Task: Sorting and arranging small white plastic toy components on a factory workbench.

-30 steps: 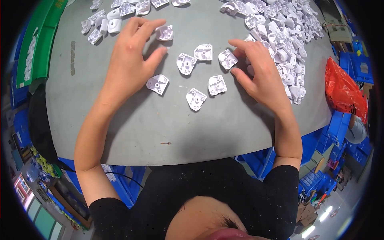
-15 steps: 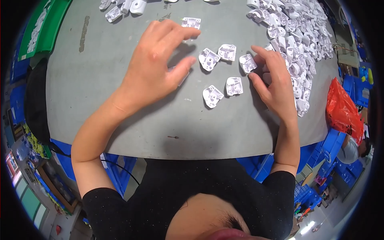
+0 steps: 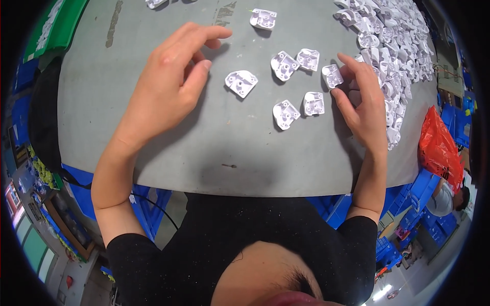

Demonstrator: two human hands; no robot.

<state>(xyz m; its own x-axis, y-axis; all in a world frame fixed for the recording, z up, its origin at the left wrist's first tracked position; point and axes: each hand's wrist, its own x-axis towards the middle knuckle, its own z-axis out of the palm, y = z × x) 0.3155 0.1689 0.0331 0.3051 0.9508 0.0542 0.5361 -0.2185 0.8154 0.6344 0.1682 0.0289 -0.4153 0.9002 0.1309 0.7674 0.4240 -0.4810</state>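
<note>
Left hand (image 3: pixel 168 74) off hollow white part (image 3: pixel 241 84)

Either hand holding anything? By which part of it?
Left hand: nothing held. Right hand: thumb and index finger are at the right side of a white part; can't tell whether they grip it.

White parts (image 3: pixel 242 83) lie across a gray counter (image 3: pixel 168 171) at the center of the frame, with a heap (image 3: pixel 395 58) of the same white at upper right. A brownish streak (image 3: pixel 113 24) marks the counter's upper left, near a green tray (image 3: pixel 73 28) holding white pieces (image 3: pixel 49 23). A red bag (image 3: pixel 439 150) with dark markings brightens the right edge above blue bins (image 3: pixel 418 191), while a black shirt (image 3: pixel 250 219) flecked with pale specks fills the lower center.
</note>
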